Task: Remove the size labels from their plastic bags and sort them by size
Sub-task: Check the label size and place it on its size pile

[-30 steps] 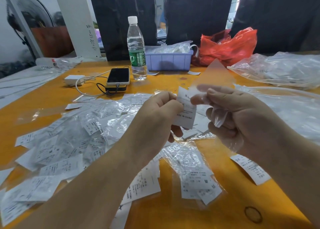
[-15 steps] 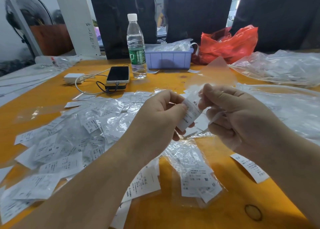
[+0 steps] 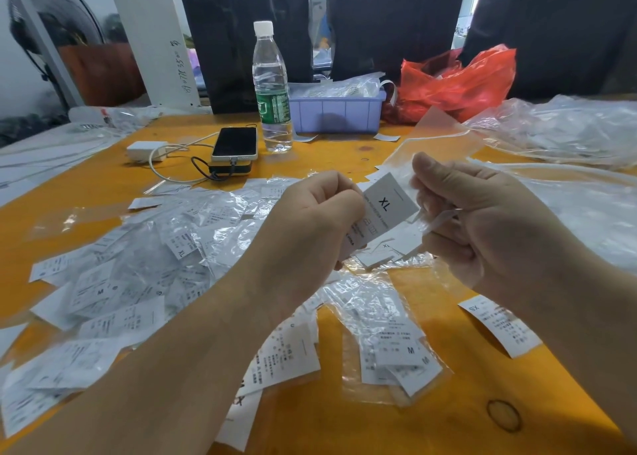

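Over the middle of the orange table (image 3: pixel 103 185), head view only: left hand (image 3: pixel 310 223) curled, fingers and thumb pinching the lower end of an XL label (image 3: pixel 387 209). Label tilted, print facing the camera, upper end sticking up toward the right hand (image 3: pixel 482 227). Right hand just beside it, fingers curled round a clear plastic bag (image 3: pixel 437 140); thumb up against the film, bag mouth trailing up and away past the fingertips. Label looks mostly free of the bag, but whether its top corner is still inside the film cannot be told.

Step in hand, judged: pulling one label out of its bag. Next move likely calls for parting the hands so the film slips off, dropping the empty bag, then placing the label with other XL ones. No clear XL pile is readable; that needs checking.

Sorting looks far from done. A heap of labels and bags (image 3: pixel 131 272) lies left of the forearms, mixed sizes. A bag of M labels (image 3: pixel 400 354) sits below the hands, unopened. One loose label (image 3: pixel 499 327) lies under the right wrist.

Background: water bottle (image 3: pixel 271 89), phone (image 3: pixel 235 143), blue tray (image 3: pixel 336 111), red bag (image 3: pixel 458 82).
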Demonstrator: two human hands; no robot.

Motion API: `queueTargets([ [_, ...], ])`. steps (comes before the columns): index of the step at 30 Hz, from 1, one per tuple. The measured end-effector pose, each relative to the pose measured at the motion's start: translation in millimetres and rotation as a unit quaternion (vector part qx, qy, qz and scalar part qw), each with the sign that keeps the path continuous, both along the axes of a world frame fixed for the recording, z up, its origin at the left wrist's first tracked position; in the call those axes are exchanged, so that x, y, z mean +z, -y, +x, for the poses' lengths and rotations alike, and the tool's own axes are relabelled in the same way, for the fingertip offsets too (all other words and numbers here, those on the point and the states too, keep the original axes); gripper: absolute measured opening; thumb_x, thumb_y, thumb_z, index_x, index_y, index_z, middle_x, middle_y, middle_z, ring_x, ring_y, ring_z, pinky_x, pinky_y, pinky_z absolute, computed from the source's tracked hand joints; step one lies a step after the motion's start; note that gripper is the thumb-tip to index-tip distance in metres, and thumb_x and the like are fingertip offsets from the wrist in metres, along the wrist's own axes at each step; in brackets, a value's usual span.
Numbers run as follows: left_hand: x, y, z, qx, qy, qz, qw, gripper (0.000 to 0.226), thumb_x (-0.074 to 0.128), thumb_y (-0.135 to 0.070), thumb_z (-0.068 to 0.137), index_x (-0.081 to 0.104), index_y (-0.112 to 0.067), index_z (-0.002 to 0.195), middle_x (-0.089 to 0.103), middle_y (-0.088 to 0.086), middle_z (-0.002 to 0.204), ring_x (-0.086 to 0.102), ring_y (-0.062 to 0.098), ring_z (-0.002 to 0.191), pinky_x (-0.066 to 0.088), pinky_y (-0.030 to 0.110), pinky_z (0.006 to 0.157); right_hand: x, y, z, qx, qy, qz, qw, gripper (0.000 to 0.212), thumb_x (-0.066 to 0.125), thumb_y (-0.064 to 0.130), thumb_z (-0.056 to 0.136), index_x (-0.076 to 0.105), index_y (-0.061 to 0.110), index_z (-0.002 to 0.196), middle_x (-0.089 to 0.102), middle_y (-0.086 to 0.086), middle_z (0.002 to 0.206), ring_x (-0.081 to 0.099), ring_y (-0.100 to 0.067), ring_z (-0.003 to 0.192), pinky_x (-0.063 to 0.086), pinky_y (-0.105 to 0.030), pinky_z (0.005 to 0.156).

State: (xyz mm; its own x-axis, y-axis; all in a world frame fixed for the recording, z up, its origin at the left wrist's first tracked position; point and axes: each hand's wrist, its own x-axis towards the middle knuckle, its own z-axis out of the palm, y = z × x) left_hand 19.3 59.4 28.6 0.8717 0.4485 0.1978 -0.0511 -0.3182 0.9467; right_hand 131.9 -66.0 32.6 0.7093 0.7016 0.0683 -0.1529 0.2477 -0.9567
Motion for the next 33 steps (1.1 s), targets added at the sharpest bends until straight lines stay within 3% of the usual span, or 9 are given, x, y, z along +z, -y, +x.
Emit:
queueTargets([
  [9, -2.1, -1.7, 0.8, 0.017, 0.014, 0.004, 1.0, 0.015, 0.046, -0.024, 0.071, 0.057, -0.016, 0.065, 0.068, -0.014, 0.065, 0.054, -0.003, 0.047, 0.043, 0.013, 0.046, 1.6, 1.6, -1.8, -0.01, 0.041, -0.003, 0.999, 0.025, 0.072, 0.033, 0.071, 0.061, 0.01, 0.067, 0.042, -0.001, 0.052, 0.022, -0.007, 0.034, 0.022, -0.016, 0.033],
  [17, -1.4, -8.2, -0.2, 0.069, 0.006, 0.027, 0.997, 0.017, 0.048, -0.026, 0.068, 0.058, -0.011, 0.07, 0.07, -0.012, 0.07, 0.052, -0.001, 0.044, 0.042, 0.016, 0.046, 2.1, 3.7, -6.1, -0.021, 0.163, -0.005, 0.986, 0.039, 0.071, 0.031, 0.073, 0.055, -0.005, 0.075, 0.04, 0.005, 0.045, 0.025, -0.007, 0.034, 0.025, -0.015, 0.035],
  [21, 0.5, -10.0, -1.7, 0.078, -0.002, 0.014, 0.997, 0.021, 0.047, -0.024, 0.068, 0.067, -0.019, 0.073, 0.066, -0.009, 0.058, 0.043, 0.003, 0.04, 0.04, 0.024, 0.046, 0.8, 2.3, -8.8, -0.055, 0.243, -0.001, 0.969, 0.034, 0.071, 0.036, 0.073, 0.058, 0.004, 0.067, 0.045, 0.01, 0.047, 0.036, -0.002, 0.039, 0.031, -0.011, 0.04],
  [25, 3.9, -9.0, -2.8, 0.072, -0.001, -0.001, 0.997, 0.027, 0.046, -0.021, 0.067, 0.073, -0.026, 0.07, 0.057, -0.014, 0.046, 0.044, 0.004, 0.04, 0.037, 0.017, 0.042, 1.0, 3.5, -7.7, -0.067, 0.244, 0.013, 0.967, 0.034, 0.07, 0.033, 0.077, 0.057, 0.003, 0.068, 0.044, 0.011, 0.046, 0.035, -0.002, 0.037, 0.03, -0.012, 0.039],
  [29, 2.1, -8.8, -3.1, 0.067, -0.013, 0.005, 0.998, 0.026, 0.045, -0.023, 0.068, 0.07, -0.019, 0.073, 0.066, -0.008, 0.057, 0.038, 0.004, 0.04, 0.036, 0.025, 0.046, 0.0, 3.1, -7.6, -0.063, 0.238, 0.015, 0.969, 0.037, 0.069, 0.031, 0.078, 0.057, -0.004, 0.072, 0.043, 0.011, 0.046, 0.033, -0.002, 0.036, 0.029, -0.013, 0.038],
  [33, 2.0, -8.1, -2.0, 0.067, -0.02, 0.023, 0.997, 0.025, 0.044, -0.024, 0.067, 0.066, -0.015, 0.074, 0.064, -0.012, 0.054, 0.045, 0.002, 0.04, 0.039, 0.019, 0.045, -1.2, 1.3, -8.1, -0.058, 0.238, 0.014, 0.97, 0.043, 0.07, 0.032, 0.074, 0.054, -0.008, 0.073, 0.043, 0.009, 0.048, 0.034, -0.002, 0.038, 0.03, -0.012, 0.04],
])
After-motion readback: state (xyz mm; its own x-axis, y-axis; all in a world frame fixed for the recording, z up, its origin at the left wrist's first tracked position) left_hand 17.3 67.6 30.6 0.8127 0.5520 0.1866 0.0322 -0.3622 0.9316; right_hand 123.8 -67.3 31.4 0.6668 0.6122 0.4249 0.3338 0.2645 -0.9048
